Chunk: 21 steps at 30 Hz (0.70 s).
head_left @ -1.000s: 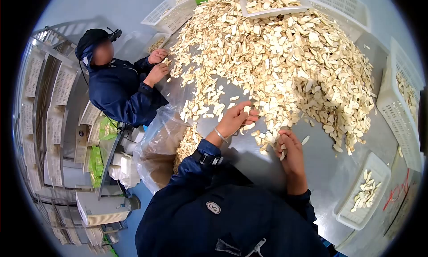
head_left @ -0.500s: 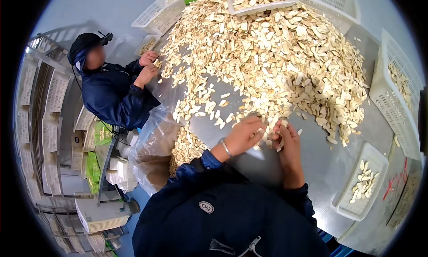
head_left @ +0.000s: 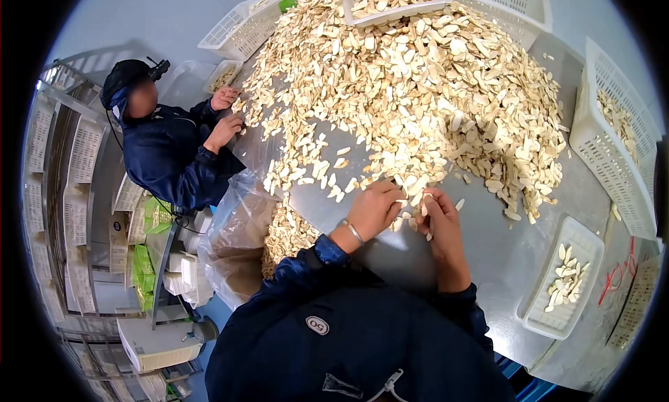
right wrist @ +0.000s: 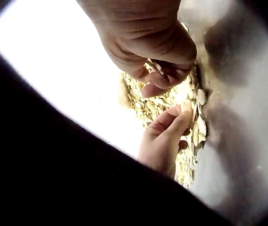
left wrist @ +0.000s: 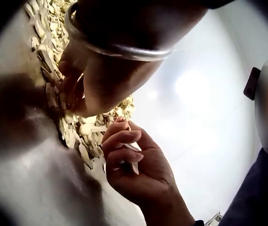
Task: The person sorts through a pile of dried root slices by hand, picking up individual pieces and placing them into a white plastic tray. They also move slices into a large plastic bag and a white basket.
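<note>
A big heap of pale dried slices covers much of the metal table. My left hand, with a bracelet at its wrist, is at the near edge of the heap. Its thumb and fingers pinch a pale slice, seen in the right wrist view. Close beside it, my right hand has its fingers curled round another slice, which sticks out below them in the left wrist view. Loose slices lie under and just beyond both hands.
A white tray with some slices stands at the right. White perforated baskets ring the table, and another tray sits on the heap. Left of me is a plastic-lined bag of slices. Another person works at the table's left side.
My left hand has moved right, close to my right hand, and turned its back upward. My right hand stays near the heap's edge. The head view has shifted slightly.
</note>
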Available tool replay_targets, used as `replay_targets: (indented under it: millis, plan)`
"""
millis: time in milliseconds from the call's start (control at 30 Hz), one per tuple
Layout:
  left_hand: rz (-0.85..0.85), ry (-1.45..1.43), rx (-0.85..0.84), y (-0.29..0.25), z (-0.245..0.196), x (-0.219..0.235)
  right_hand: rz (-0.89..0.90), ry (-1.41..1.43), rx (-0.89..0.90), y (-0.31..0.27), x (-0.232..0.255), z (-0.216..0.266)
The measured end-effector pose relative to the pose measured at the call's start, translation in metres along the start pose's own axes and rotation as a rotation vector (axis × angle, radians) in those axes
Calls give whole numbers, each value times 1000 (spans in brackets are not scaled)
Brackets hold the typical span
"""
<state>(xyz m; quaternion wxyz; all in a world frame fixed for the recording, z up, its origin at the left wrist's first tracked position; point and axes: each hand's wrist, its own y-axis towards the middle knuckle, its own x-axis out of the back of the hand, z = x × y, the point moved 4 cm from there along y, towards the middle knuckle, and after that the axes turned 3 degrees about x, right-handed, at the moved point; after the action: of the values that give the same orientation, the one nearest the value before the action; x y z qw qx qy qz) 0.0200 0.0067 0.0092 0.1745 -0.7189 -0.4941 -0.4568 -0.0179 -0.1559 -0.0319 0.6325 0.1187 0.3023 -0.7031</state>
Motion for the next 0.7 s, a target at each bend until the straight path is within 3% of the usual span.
replay_targets:
  millis: [200,300,333,533,700]
  plan:
    - [-91,-137,123,7,26,8,-22,-7,-15,-1,0,3]
    - [-39,-996,489,-1,58,-1,-41,27,-9,0,1,1]
    - [-54,-1068,475,-2,60,2,-51,34,-8,0,1,1]
    - [224,-816,462,-3,31,-2,20,-46,-17,-2,0,3]
    - [180,-811,268,9,8,-15,12,-119,3,-2,0,1]
